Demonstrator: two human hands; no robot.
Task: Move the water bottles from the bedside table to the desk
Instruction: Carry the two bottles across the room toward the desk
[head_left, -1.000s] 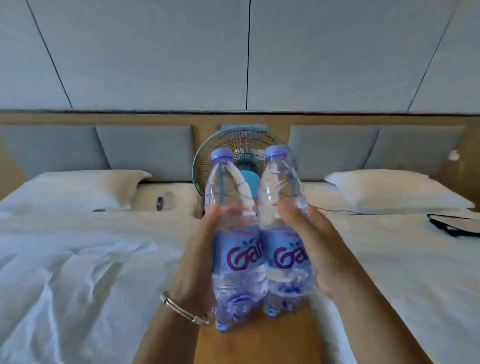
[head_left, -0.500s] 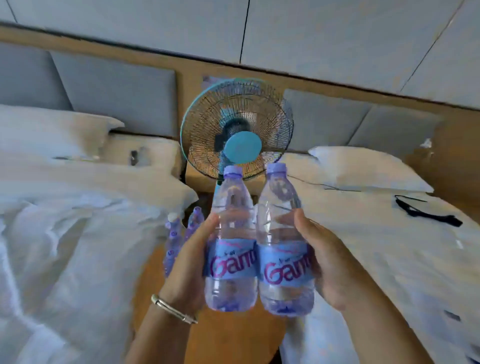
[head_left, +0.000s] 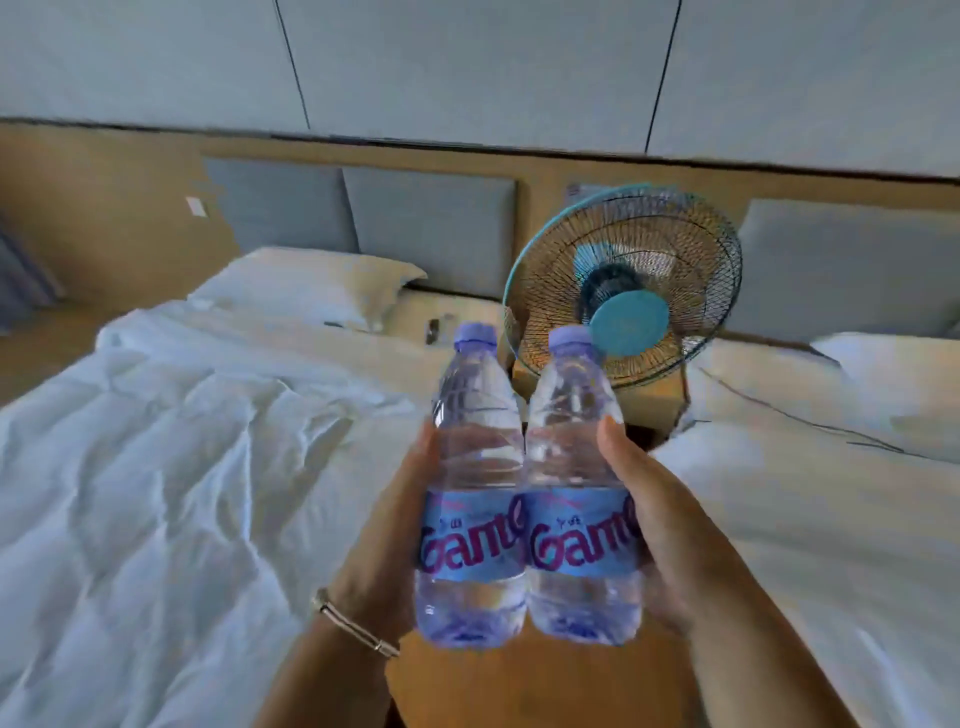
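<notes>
Two clear water bottles with blue labels and pale purple caps are held upright side by side in front of me, above the wooden floor between two beds. My left hand (head_left: 387, 561) grips the left bottle (head_left: 475, 499) from its left side. My right hand (head_left: 660, 525) grips the right bottle (head_left: 579, 499) from its right side. The two bottles touch each other. The wooden bedside table (head_left: 649, 410) is behind them, mostly hidden by the bottles and the fan. No desk is in view.
A blue fan (head_left: 623, 283) stands on the bedside table. A bed with rumpled white sheets (head_left: 182, 467) lies to the left, another white bed (head_left: 831, 493) to the right with a black cable on it. A wooden floor strip (head_left: 519, 686) runs between them.
The view has swung to the left, so the fan now sits to the right. Both bottles stay gripped in front of me. The other bottles seen by the left bed are out of view.
</notes>
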